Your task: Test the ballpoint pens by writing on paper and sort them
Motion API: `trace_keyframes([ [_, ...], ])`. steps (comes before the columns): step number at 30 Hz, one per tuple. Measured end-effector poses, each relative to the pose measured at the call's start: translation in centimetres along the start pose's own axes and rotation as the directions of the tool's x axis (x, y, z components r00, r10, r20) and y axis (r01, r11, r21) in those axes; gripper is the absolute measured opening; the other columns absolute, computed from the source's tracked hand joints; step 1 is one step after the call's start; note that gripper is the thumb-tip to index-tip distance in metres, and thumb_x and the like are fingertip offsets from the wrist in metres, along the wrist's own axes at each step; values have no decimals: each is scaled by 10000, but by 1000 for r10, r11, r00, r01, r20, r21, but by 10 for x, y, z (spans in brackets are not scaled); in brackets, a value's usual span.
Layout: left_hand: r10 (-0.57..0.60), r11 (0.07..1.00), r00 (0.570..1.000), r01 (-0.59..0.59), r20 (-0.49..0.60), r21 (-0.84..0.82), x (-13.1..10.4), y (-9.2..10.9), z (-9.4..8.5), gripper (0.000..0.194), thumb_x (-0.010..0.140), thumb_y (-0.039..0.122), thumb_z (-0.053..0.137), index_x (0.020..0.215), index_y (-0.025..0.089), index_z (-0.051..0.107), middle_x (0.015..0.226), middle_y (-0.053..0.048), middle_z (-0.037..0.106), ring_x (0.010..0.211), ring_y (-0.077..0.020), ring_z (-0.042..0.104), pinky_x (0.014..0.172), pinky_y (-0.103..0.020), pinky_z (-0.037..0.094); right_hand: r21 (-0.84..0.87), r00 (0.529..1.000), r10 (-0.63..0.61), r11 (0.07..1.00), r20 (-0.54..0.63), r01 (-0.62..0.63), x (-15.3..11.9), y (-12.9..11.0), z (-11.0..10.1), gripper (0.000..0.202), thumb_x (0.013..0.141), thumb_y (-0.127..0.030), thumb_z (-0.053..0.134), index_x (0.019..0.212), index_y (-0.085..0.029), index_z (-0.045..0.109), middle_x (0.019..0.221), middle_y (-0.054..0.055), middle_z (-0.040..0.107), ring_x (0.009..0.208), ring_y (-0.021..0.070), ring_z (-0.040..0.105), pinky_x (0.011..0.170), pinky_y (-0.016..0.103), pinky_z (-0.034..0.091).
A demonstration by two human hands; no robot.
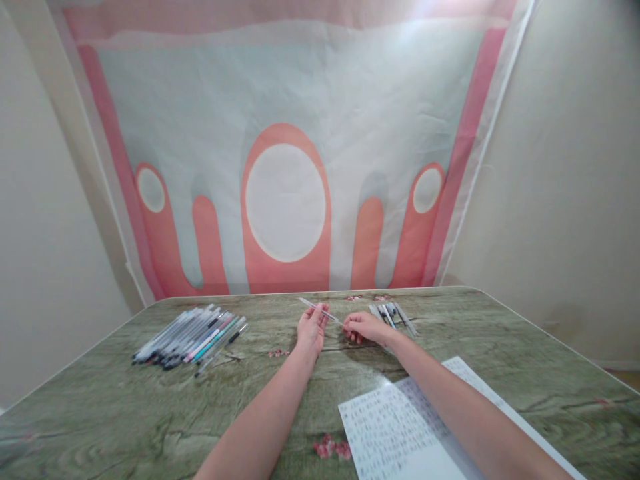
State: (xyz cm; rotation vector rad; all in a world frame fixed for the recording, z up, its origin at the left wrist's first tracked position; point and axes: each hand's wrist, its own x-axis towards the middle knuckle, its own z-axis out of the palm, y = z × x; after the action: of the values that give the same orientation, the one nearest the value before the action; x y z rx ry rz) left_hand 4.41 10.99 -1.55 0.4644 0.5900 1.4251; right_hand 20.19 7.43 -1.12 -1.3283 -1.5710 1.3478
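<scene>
Over the far middle of the bench [100, 413], I hold a thin pen refill [320, 311] just above the surface, my left hand [311, 329] pinching its middle and my right hand [364, 327] pinching the near tip. It looks very light, smooth and a little springy, so I judge it best gripped by fingertips close to each end to keep it from bowing or slipping. A pile of pens [193, 335] lies well to the left, loose parts [393, 316] just beyond my right hand, a sheet [390, 427] nearer me.
</scene>
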Motion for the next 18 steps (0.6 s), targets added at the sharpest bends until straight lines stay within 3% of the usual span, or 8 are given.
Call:
trace_keyframes([
  [6, 8, 1000, 1000, -9, -12, -15, 2, 2, 1, 120, 727, 70, 580, 765, 131, 484, 743, -57, 649, 725, -126, 636, 738, -261, 490, -24, 1000, -9, 1000, -2, 9, -3, -2, 0, 149, 715, -294, 540, 712, -149, 573, 540, -33, 542, 436, 47, 476, 392, 141, 361],
  [9, 77, 996, 996, -78, -36, -42, 10, 14, -2, 105, 741, 99, 570, 792, 137, 487, 752, -57, 647, 745, -133, 636, 746, -274, 488, -22, 1000, -12, 1000, 2, 12, -4, -1, -1, 153, 714, -297, 548, 695, -147, 573, 542, -32, 543, 439, 45, 473, 393, 139, 357],
  [13, 228, 965, 949, -250, -220, -78, 25, 41, -16, 50, 790, 156, 508, 814, 156, 464, 751, -54, 641, 763, -146, 636, 752, -306, 485, -7, 1000, 2, 1000, 16, -1, -3, 0, -2, 150, 707, -288, 557, 702, -140, 584, 547, -30, 548, 445, 44, 472, 398, 140, 357],
  [16, 251, 955, 914, -287, -318, -73, 34, 55, -26, 90, 844, 189, 399, 804, 150, 469, 755, -63, 630, 765, -135, 631, 752, -297, 482, 8, 1000, 3, 1000, 19, -3, -3, 0, -3, 148, 704, -280, 559, 707, -135, 590, 551, -25, 550, 449, 46, 472, 397, 141, 356],
  [18, 249, 957, 911, -283, -328, -58, 35, 55, -28, 133, 852, 187, 374, 785, 144, 481, 750, -63, 623, 757, -125, 627, 753, -287, 481, 21, 1000, 0, 1000, 11, -1, -3, 0, -3, 150, 710, -281, 551, 709, -135, 588, 555, -23, 546, 450, 46, 467, 391, 140, 350],
])
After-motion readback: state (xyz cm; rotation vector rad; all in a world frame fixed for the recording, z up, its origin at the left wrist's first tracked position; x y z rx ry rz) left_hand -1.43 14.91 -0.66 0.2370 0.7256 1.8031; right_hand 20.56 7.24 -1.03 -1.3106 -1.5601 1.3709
